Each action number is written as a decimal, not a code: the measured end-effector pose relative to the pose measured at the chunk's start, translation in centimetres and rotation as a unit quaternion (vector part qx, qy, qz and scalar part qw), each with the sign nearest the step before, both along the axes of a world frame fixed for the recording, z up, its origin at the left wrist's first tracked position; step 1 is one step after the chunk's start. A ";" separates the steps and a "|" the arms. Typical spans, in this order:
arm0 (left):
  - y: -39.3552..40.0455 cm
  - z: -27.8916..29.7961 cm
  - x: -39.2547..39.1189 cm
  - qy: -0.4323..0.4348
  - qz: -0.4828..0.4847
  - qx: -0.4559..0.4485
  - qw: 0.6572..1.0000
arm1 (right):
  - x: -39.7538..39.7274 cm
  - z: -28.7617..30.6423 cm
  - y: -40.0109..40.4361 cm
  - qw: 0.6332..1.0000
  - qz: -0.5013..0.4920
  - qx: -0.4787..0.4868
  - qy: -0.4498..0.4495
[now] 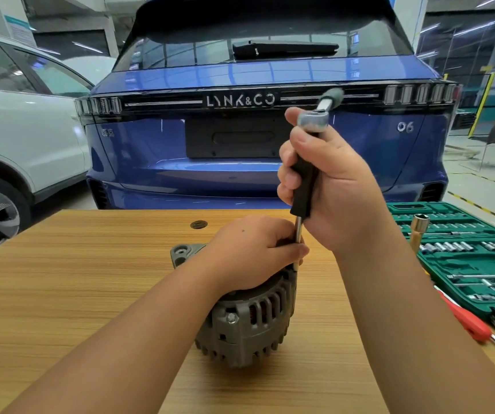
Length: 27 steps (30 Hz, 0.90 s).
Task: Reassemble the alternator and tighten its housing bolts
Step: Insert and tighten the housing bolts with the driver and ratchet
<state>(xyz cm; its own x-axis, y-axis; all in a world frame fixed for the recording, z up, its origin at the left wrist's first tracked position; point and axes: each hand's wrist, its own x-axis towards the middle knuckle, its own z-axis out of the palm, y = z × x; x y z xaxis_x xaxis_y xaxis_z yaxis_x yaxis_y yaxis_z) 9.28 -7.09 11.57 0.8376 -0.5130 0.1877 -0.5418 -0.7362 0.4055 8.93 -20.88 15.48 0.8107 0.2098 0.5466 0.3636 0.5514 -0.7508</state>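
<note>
A grey alternator [249, 321] stands on the wooden table [76, 279], its slotted housing and one housing bolt [231, 318] facing me. My left hand [252, 249] lies over its top, fingers curled round the steel shaft [299, 231] of an upright driver. My right hand [329, 180] grips the driver's black handle [304, 186] above it. A ratchet [314, 118] sits on the handle's top end, its green-gripped handle pointing up and right. The shaft's lower tip is hidden behind my left fingers at the alternator's right rim.
An open green socket set case [464, 258] lies at the table's right, with a brass-coloured tool [417, 231] standing by it. A red-handled screwdriver [467, 321] lies in front. A blue car [255, 115] stands just beyond the table, a white car [16, 130] at left.
</note>
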 end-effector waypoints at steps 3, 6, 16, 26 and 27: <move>0.1 0.0 0.1 0.000 0.003 -0.004 1.000 | 0.1 -0.4 0.0 0.999 0.042 0.014 -0.015; -0.1 0.0 0.0 0.002 0.007 -0.003 1.000 | 0.3 -0.7 0.6 0.998 -0.013 0.027 -0.049; 0.0 0.0 -0.1 0.001 0.004 -0.002 1.000 | 0.2 -0.6 0.5 0.996 0.024 0.056 -0.072; -0.1 0.0 -0.2 -0.005 -0.003 0.014 1.000 | -0.3 -0.1 0.7 0.992 -0.125 0.020 -0.019; -0.1 -0.1 -0.2 -0.005 -0.005 0.014 1.000 | -0.2 0.0 0.7 0.988 -0.156 0.007 -0.018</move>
